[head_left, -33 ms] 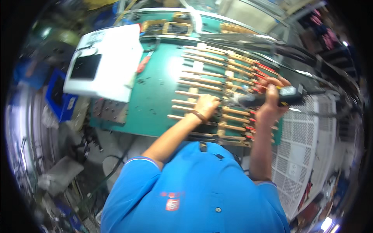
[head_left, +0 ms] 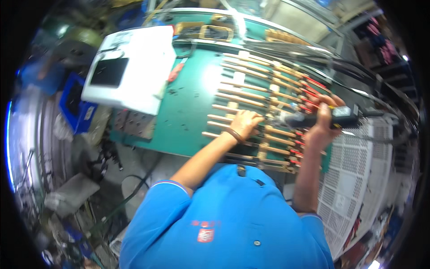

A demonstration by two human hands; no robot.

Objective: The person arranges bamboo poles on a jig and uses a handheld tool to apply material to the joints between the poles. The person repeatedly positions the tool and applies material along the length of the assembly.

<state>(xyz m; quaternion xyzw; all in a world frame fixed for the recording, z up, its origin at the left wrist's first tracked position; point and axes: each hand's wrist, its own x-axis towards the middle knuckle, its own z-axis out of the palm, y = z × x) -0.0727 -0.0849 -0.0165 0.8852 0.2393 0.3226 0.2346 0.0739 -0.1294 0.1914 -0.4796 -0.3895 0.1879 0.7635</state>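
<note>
My right hand [head_left: 320, 125] grips a black electric screwdriver [head_left: 304, 120] held almost level, its pale front end pointing left. My left hand [head_left: 246, 123] lies over the wooden frame close to that end, fingers bent and pressed together; whatever they pinch is hidden. Between the hands, the front end of the tool meets the frame's middle bar, though blur hides the exact contact. Several light wooden rods [head_left: 242, 99] lie side by side across wooden crossbars [head_left: 274, 85]. Red pieces [head_left: 309, 92] line the right ends, beneath and beside my right hand.
A white machine with a dark screen [head_left: 134, 67] stands on the green table [head_left: 188, 103] at left. A red-handled tool [head_left: 176, 71] lies beside it. Small bins [head_left: 217, 33] sit at the back. Cables [head_left: 349, 65] run across the right, above a white perforated panel [head_left: 349, 166].
The whole view has shifted, so the table and both hands appear slightly farther right. Against the wooden frame, my hands and the screwdriver stay about where they were.
</note>
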